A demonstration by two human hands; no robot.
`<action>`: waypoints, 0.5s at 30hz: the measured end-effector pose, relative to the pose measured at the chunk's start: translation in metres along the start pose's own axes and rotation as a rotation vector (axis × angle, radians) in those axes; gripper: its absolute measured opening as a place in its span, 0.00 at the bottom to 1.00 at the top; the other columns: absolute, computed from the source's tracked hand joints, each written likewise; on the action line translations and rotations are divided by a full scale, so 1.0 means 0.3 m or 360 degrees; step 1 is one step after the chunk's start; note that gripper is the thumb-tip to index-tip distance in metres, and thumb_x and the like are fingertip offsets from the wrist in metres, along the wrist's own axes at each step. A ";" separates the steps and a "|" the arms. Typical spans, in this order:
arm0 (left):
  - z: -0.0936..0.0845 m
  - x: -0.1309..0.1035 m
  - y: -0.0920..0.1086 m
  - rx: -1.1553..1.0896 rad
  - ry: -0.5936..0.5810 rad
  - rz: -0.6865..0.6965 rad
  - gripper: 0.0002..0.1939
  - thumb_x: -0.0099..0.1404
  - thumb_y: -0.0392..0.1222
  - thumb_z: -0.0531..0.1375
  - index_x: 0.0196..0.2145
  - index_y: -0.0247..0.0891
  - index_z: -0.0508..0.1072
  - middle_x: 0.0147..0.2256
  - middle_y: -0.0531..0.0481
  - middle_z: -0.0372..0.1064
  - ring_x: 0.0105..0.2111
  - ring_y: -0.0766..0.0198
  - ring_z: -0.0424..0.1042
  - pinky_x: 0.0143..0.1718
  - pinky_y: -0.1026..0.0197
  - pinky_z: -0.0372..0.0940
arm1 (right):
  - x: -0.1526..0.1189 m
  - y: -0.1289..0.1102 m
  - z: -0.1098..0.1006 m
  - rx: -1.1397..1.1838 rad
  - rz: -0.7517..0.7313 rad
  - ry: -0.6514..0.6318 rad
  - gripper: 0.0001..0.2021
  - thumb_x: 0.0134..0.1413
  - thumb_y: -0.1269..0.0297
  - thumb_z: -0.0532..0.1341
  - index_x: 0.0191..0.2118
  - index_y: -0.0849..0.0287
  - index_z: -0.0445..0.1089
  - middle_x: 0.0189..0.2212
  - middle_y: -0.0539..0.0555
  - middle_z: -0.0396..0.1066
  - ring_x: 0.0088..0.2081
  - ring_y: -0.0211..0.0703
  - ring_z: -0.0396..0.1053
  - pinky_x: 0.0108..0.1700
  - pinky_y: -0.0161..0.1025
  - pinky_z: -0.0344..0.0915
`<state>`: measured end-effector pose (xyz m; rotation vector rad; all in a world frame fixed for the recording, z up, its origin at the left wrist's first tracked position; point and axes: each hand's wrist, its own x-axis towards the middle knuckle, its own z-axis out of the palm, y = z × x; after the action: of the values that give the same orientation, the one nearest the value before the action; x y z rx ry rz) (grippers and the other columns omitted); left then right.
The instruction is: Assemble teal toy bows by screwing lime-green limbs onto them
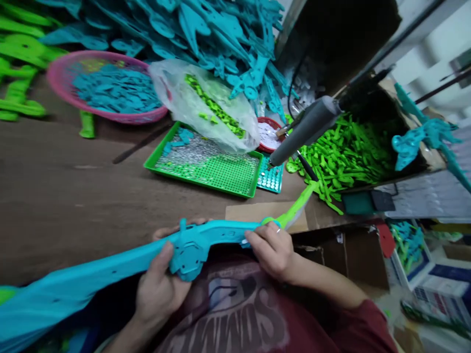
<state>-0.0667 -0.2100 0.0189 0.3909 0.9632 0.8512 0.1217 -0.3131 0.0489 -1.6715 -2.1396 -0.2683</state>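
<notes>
The long blue plastic piece point(110, 269) lies across the near edge of the worktop point(91, 181), in front of the person's shirt, running from the near left up toward the right. The left hand point(162, 284) grips it at its many-sided boss, thumb on the near side and some fingers showing beyond the far edge. The right hand point(274, 250) is curled round its right end, fingers bent over it, where a bright green arm point(300, 203) reaches out to the right. Beyond stands a green tray point(221, 184), with a plastic bag point(172, 81) over its far side. A pink basket point(61, 88) is left of the tray; a grey cylindrical tool point(307, 130) hangs to its right, near a heap of green parts point(342, 152).
</notes>
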 end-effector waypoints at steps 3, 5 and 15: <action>0.030 0.005 0.015 -0.0062 0.0098 -0.0011 0.23 0.44 0.56 0.75 0.31 0.46 0.70 0.36 0.59 0.80 0.50 0.51 0.73 0.65 0.43 0.59 | 0.005 -0.007 0.049 -0.0283 0.0015 0.0167 0.11 0.65 0.73 0.55 0.46 0.57 0.72 0.39 0.59 0.76 0.40 0.46 0.71 0.43 0.45 0.67; 0.050 0.006 0.013 -0.0134 0.0201 -0.0038 0.27 0.35 0.56 0.77 0.31 0.45 0.72 0.35 0.57 0.80 0.51 0.49 0.72 0.69 0.41 0.52 | 0.025 0.000 0.057 -0.0399 0.0049 0.0174 0.10 0.65 0.73 0.54 0.45 0.59 0.72 0.41 0.61 0.76 0.43 0.47 0.71 0.47 0.47 0.66; 0.064 -0.047 -0.022 0.0007 -0.0170 0.0236 0.27 0.46 0.65 0.72 0.36 0.45 0.74 0.38 0.50 0.79 0.46 0.47 0.76 0.51 0.45 0.72 | 0.033 -0.012 0.047 -0.0387 0.0140 0.0138 0.14 0.69 0.72 0.46 0.42 0.65 0.68 0.28 0.55 0.68 0.28 0.42 0.61 0.33 0.41 0.53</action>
<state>-0.0515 -0.2236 0.0328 0.5117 0.8450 0.9531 0.1136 -0.2999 0.0409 -1.8449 -2.0297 -0.5841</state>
